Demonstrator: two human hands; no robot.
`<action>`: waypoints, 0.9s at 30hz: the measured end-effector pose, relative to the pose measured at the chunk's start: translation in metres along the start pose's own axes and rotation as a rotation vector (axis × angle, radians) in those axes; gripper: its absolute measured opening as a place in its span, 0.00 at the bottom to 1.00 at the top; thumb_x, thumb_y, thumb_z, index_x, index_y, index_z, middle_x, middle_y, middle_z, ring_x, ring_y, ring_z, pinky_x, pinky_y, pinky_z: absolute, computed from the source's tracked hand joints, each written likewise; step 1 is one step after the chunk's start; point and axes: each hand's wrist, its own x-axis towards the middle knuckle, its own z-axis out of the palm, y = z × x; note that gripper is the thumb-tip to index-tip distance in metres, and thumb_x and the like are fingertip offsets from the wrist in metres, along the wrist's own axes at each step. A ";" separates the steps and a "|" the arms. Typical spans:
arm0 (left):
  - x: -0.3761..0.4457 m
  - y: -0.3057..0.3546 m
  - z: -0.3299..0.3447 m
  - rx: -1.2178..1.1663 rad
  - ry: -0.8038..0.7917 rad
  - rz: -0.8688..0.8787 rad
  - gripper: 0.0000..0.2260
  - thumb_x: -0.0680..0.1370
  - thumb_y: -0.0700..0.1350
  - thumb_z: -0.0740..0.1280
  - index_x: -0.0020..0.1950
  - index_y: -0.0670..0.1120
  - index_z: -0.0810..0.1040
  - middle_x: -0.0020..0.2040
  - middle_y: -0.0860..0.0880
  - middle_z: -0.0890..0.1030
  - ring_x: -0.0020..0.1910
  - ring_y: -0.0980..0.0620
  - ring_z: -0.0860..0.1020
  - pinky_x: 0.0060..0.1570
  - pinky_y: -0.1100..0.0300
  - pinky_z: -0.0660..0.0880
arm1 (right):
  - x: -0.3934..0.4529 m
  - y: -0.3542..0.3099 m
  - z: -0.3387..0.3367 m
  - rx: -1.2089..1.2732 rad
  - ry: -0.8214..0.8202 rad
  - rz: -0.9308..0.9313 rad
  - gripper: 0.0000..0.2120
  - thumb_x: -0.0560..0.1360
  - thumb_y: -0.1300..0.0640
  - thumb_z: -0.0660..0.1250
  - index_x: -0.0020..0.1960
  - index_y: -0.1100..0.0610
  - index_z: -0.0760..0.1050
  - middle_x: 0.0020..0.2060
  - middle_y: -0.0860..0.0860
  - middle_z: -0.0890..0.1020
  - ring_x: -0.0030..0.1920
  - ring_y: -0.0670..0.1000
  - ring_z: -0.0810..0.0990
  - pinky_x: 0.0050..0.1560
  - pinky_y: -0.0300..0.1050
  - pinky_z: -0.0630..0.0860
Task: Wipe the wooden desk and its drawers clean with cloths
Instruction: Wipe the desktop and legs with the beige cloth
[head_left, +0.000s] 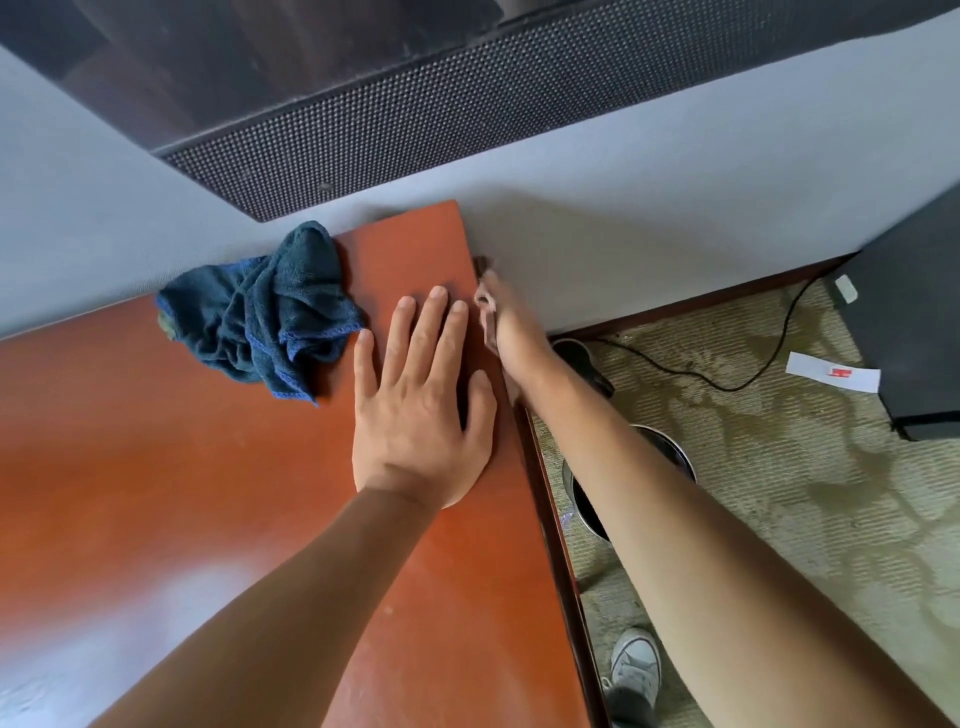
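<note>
1. Left hand lies flat on the desk, fingers straight and spread, palm pressed down and gripping nothing, right up near the desk's right edge.
2. Right hand is reaching over that same edge, down along the side of the desk toward its far corner. The fingers are curled in, with a small dark bit showing just beyond them against the desk's side; whether that is a cloth, and whether the hand truly holds it, I cannot tell from here.
3. The right forearm runs alongside the desk's edge, over the floor.
4. A blue cloth sits crumpled on the desk top, at the back by the wall, just left of the left hand's fingertips and not touching them.
5. The desk top is reddish-brown wood with a pale sheen across its near left part.
6. On the floor right of the desk: patterned carpet, a round metal bin partly hidden under the right arm, a black cable, a white paper slip with a red mark.
7. Close by the desk's near right corner, a grey sneaker.
8. Above the desk, a dark dotted panel on the wall.
</note>
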 end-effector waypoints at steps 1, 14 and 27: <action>0.000 0.000 0.000 0.004 -0.001 0.002 0.29 0.83 0.55 0.52 0.85 0.51 0.58 0.85 0.53 0.54 0.84 0.51 0.47 0.81 0.38 0.48 | -0.016 0.012 -0.003 0.073 -0.004 0.066 0.20 0.87 0.55 0.52 0.39 0.63 0.68 0.22 0.44 0.69 0.21 0.41 0.67 0.26 0.31 0.67; 0.000 -0.001 0.000 0.020 -0.017 0.004 0.30 0.83 0.55 0.51 0.85 0.50 0.57 0.85 0.52 0.54 0.85 0.51 0.46 0.81 0.38 0.47 | 0.082 -0.025 0.018 -0.142 -0.028 0.035 0.18 0.81 0.52 0.54 0.37 0.51 0.76 0.27 0.47 0.78 0.28 0.43 0.76 0.47 0.47 0.73; 0.000 -0.001 -0.001 0.014 -0.010 0.008 0.29 0.83 0.56 0.51 0.84 0.50 0.59 0.85 0.53 0.55 0.84 0.51 0.48 0.81 0.39 0.49 | -0.054 0.073 -0.006 0.298 -0.088 0.070 0.22 0.86 0.50 0.56 0.80 0.49 0.60 0.65 0.48 0.78 0.67 0.61 0.77 0.71 0.57 0.72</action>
